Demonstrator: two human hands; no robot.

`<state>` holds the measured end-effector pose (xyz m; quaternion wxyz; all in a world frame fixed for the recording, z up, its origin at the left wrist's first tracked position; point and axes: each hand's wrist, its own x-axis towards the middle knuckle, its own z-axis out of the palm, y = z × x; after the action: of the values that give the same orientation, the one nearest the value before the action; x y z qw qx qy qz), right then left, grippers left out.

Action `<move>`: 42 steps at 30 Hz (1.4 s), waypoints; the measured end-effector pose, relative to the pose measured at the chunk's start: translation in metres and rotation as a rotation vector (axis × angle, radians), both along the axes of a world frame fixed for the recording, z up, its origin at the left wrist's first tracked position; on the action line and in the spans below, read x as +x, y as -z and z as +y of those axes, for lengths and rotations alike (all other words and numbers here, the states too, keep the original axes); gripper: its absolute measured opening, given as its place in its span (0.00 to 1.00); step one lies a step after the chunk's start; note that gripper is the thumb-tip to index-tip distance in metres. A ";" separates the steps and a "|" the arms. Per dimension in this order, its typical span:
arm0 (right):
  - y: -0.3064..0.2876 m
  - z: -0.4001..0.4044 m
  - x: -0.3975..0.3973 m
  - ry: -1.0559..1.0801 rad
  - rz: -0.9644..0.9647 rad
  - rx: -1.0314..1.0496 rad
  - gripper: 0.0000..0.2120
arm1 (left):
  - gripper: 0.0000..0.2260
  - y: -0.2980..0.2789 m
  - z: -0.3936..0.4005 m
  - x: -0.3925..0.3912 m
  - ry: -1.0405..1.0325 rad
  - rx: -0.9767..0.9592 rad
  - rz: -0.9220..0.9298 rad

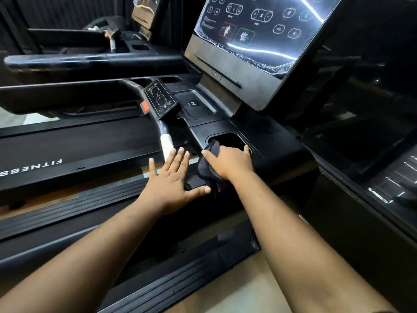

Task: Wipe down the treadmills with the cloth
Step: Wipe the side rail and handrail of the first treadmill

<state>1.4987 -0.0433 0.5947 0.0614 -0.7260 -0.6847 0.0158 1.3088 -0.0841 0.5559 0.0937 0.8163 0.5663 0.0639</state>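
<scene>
Pressing a dark cloth [206, 169] against the treadmill [279, 152] ledge, the right hand [230, 164] lay closed over it; the cup well [229, 142] opened just beyond its fingertips, while the left hand [171, 184] rested flat, empty, beside.

i read "fitness" upside down on the treadmill deck [74, 152]; the console screen [255, 26] labels look too blurred, perhaps.

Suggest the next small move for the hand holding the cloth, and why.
Probably push the cloth forward into the cup holder recess: the right hand presses it at the recess's near rim, fingertips already over the edge, while the left hand rests open beside it.
</scene>
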 end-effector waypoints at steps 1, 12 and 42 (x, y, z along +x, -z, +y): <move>0.006 -0.007 0.005 -0.038 0.000 0.047 0.32 | 0.57 0.000 -0.002 0.000 0.000 0.003 -0.005; 0.020 -0.018 0.094 -0.026 -0.349 0.154 0.34 | 0.57 0.004 0.001 -0.007 -0.012 0.002 -0.043; 0.052 -0.080 0.039 -0.243 -0.039 0.246 0.36 | 0.54 0.000 0.002 0.000 0.009 -0.007 -0.058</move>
<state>1.5375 -0.1232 0.5426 0.1343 -0.6249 -0.7654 -0.0748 1.3084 -0.0818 0.5561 0.1133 0.8164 0.5598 0.0852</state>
